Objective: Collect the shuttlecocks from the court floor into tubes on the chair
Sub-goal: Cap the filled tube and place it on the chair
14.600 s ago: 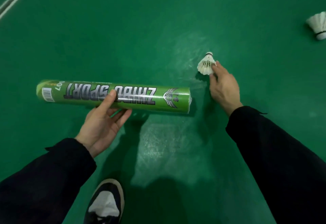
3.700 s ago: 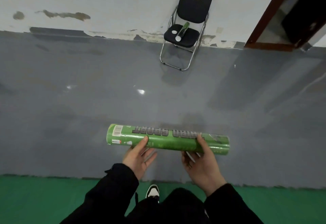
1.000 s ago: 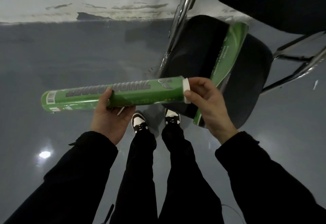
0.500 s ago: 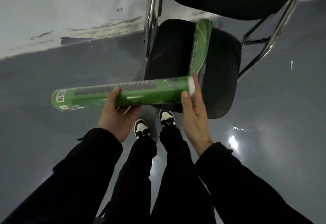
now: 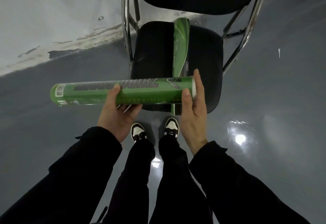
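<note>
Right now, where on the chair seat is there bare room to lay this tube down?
Bare seat lies left of the second tube, and a narrower strip right of it. The middle is taken; the held tube hides the front edge.

The left hand (image 5: 117, 116) grips a green tube (image 5: 121, 91) held level above the chair (image 5: 153, 61) seat. The right hand (image 5: 193, 110) presses flat against its white-capped end. A second tube (image 5: 180, 47) lies on the seat.

Black chair seat (image 5: 155, 61) on grey floor (image 5: 264, 100); green tube (image 5: 180, 47) lying along seat.
</note>
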